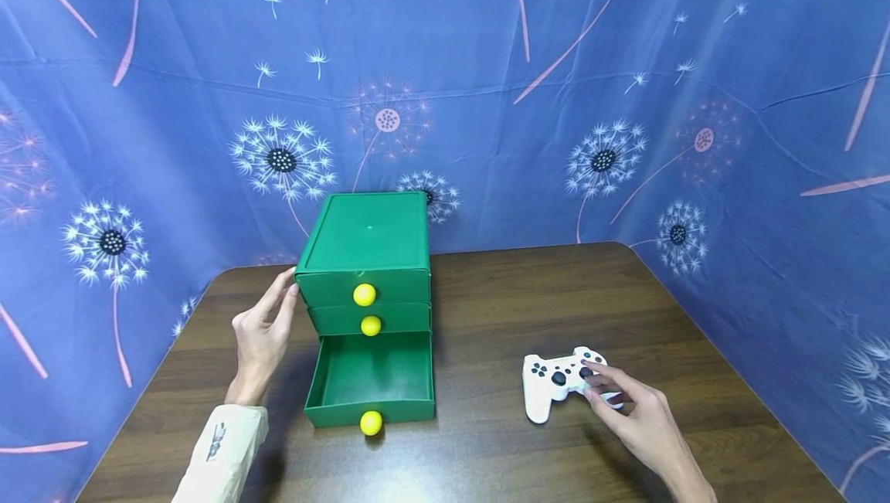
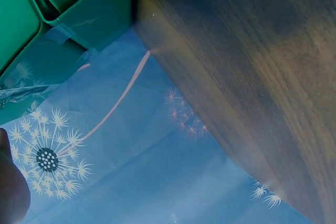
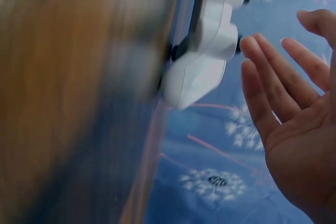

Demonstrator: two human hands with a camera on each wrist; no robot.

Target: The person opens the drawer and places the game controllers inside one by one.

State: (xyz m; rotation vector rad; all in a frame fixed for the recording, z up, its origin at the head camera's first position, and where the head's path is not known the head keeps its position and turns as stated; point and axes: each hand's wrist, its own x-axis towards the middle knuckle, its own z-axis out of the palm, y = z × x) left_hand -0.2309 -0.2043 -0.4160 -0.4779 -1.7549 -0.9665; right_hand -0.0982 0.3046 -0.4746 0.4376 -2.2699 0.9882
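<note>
A green three-drawer cabinet [image 1: 368,232] with yellow ball knobs stands on the table. Its bottom drawer [image 1: 375,372] is pulled out and shows its green floor; the upper two are in. My left hand [image 1: 263,339] reaches to the cabinet's upper left front corner, fingers extended and touching its side. In the left wrist view the green cabinet wall [image 2: 89,19] fills the upper left. To the right lies a white game controller [image 1: 545,395] with black sticks. My right hand [image 1: 643,414] is over its right grip, fingers loosely spread; the right wrist view shows these fingertips apart from the controller [image 3: 202,72].
The brown wooden table [image 1: 480,317] has rounded far corners. Behind it and along both sides hangs a blue cloth [image 1: 487,171] with dandelion prints. The pulled-out drawer sticks forward from the cabinet, its knob [image 1: 371,423] foremost.
</note>
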